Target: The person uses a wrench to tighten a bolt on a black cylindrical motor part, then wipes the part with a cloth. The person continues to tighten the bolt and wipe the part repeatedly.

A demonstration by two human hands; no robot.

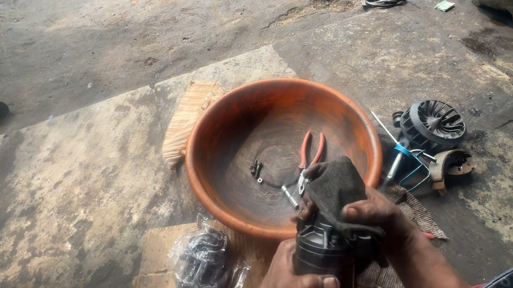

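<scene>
Head view: the left hand (291, 281) grips a black cylindrical motor part (322, 255) upright at the near rim of the orange basin (210, 188). The right hand (375, 220), fingers closed, presses a dark rag (335, 186) on its top. It seems a wiping step; next the rag must turn around the part. Pliers (308, 160) lie inside the basin.

The black motor housing (321, 256) looks like smooth, slightly glossy plastic, under a matt dark cloth (337, 186). The orange basin (206, 150) is dull, grimy plastic holding pliers (308, 160) with glossy orange grips and metal jaws. The concrete floor (68, 185) is rough and stained; near left lies crinkled clear plastic wrap (207, 272) on matt cardboard (155, 271).
</scene>
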